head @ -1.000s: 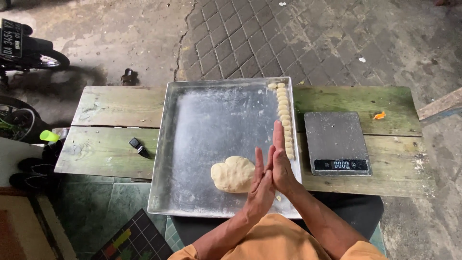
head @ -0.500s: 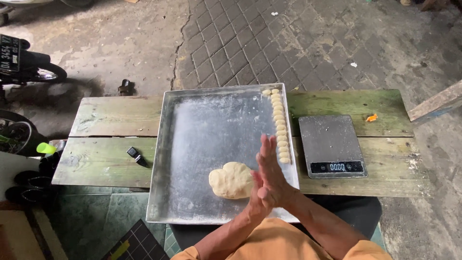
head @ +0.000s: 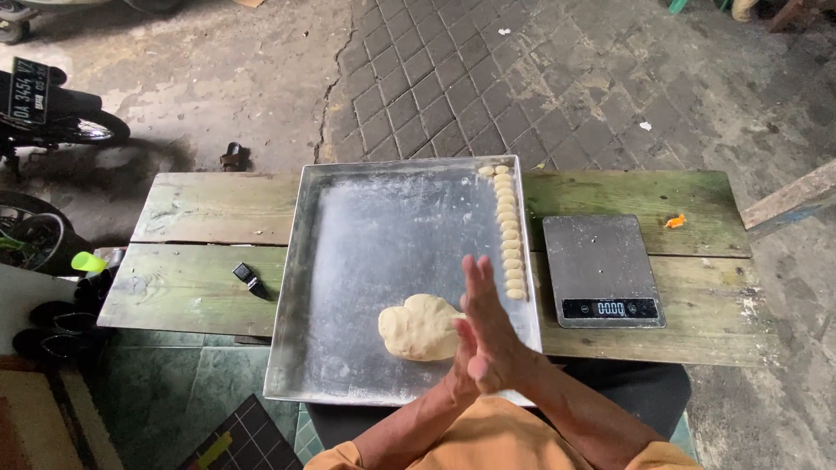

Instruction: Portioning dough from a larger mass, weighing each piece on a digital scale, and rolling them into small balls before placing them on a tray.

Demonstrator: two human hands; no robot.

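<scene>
Beside pressed palms (head: 483, 344), dough lump (head: 421, 326) crosswise

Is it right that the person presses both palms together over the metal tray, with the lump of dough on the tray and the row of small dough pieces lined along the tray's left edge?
Not quite. In the head view the row of small dough pieces runs along the right edge of the metal tray, next to the kitchen scale. The rest holds: the left hand and right hand are pressed together beside the lump of dough.

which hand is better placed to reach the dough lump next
Left, probably. Both hands are pressed palm to palm, but the left hand sits right beside the dough lump on the tray; the right hand is farther.
</scene>
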